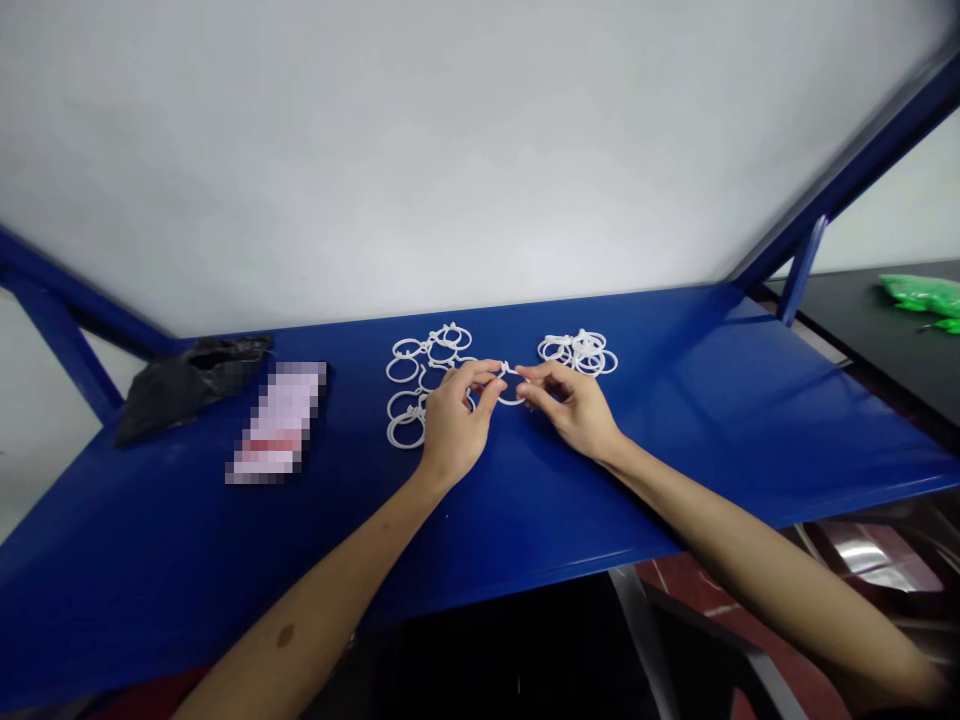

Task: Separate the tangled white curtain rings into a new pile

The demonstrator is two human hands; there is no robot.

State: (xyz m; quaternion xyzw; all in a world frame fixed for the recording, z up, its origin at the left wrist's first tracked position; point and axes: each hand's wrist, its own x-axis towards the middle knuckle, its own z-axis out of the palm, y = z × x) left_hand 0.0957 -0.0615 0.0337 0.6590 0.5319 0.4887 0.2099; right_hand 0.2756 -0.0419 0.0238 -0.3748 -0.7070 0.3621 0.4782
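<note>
Just right of the middle of the frame, the left hand [459,420] and the right hand [577,405] face each other across one slim white ring [512,402]. The left hand pinches the ring between thumb and fingertips at its left edge, the other fingers curled in behind. The right hand does the same at the right edge, thumb below and fingers bent above, so that the lower arc of the ring shows in the gap between the two. Small nubs stand up at the top of the ring; it looks like smooth plastic, thin and round.

At centre left, partly covered by the left hand, lies a loose group of similar rings [429,350], some overlapping, some side by side, with little knobbed ends where they fasten. Above and to the right of the right hand sits a tighter heap of rings [581,352], tangled over one another.

All of this rests on a flat, glossy blue surface [600,480]. Toward the left of the frame lie a crumpled black plastic bag [187,385], creased and shiny, and an oblong pale pink item [281,420] with a red band, blurred into blocks. A plain pale wall [450,150] fills the top of the frame. At the right edge, glossy green plastic [926,297] lies on a black surface [847,310].
</note>
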